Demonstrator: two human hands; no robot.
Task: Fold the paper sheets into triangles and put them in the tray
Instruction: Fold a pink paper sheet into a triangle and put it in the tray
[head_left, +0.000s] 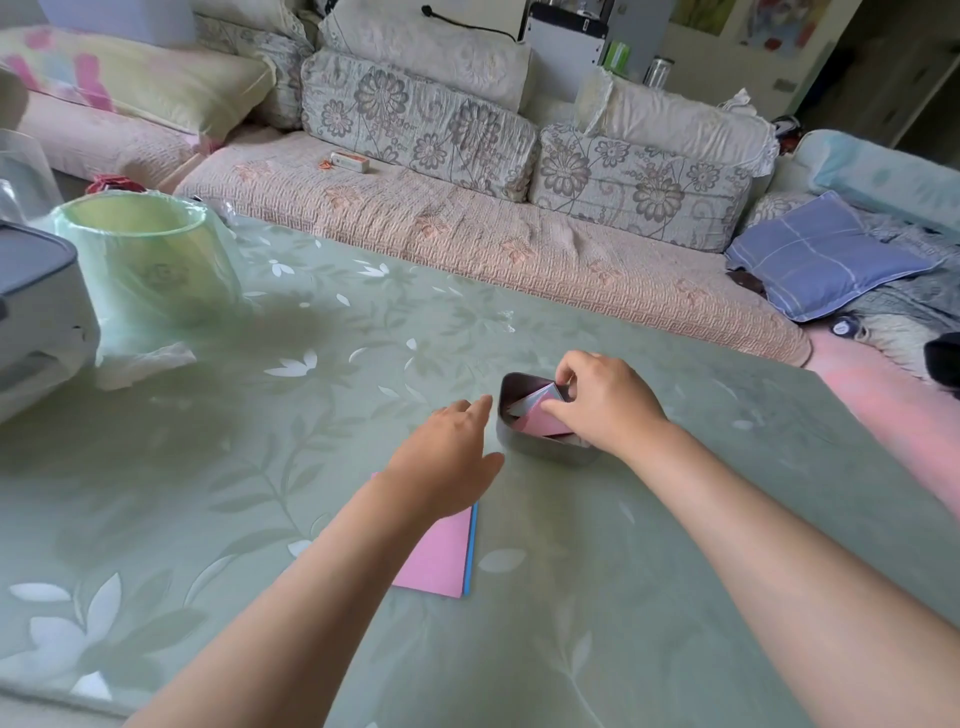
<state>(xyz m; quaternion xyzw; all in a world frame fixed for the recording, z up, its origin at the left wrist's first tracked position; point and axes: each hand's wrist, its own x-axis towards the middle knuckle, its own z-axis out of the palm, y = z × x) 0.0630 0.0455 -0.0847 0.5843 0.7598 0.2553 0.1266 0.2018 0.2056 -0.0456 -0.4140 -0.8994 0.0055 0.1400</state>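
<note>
One tray (540, 453), two flat sheets (441, 556), one bin (150, 249)

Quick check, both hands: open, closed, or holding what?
Left hand: open, holding nothing.
Right hand: pinching the folded pink paper in the tray.

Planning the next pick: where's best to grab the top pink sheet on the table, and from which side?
Probably the near right corner of the pink sheet, coming from the right. It lies flat, so only an edge can be peeled up. The left hand covers its far end, and the right edge lies bare, stepped back from the blue sheet beneath.
</note>
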